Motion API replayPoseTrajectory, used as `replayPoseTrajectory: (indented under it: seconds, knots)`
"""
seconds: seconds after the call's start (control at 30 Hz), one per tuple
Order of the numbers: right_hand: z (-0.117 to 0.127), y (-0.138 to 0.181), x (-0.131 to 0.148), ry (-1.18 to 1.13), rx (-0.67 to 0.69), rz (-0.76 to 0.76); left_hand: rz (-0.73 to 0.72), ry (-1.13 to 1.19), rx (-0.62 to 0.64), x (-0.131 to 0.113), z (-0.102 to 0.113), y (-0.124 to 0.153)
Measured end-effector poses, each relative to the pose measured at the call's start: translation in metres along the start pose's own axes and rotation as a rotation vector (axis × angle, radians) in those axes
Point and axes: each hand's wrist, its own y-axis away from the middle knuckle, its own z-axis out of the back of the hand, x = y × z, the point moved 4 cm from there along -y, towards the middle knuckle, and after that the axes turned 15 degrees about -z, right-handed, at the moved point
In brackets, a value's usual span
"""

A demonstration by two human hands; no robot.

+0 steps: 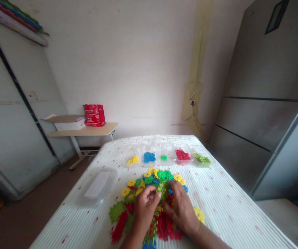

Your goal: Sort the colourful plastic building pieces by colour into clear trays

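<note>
Over the middle of a heap of plastic building pieces, my left hand (pixel 146 206) pinches a light-green toothed plastic piece (pixel 162 187) between thumb and fingers. My right hand (pixel 181 207) curls in from the other side, its fingertips on the same piece. Whether this is one piece or several together I cannot tell. Yellow, green and blue notched discs (pixel 149 180) lie just beyond my hands. Red toothed pieces (pixel 165 226) lie under and between my wrists, and a light-green toothed square (pixel 117 211) sits at the heap's left edge. My hands hide part of the heap.
Clear boxes stand in a row beyond the heap, holding yellow discs (pixel 132 159), blue discs (pixel 149 157), a green disc (pixel 163 157), red pieces (pixel 183 155) and light-green pieces (pixel 202 158). A clear lid (pixel 80 200) lies left on the ribbed tablecloth (pixel 231 214).
</note>
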Motion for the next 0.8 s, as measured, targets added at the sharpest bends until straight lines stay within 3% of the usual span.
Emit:
replayPoseTrajectory:
  seconds: [0.8]
  knots:
    - [-0.001,0.000,-0.004,0.011,-0.059,0.004,0.068,0.100,-0.018,-0.013,-0.004,-0.002]
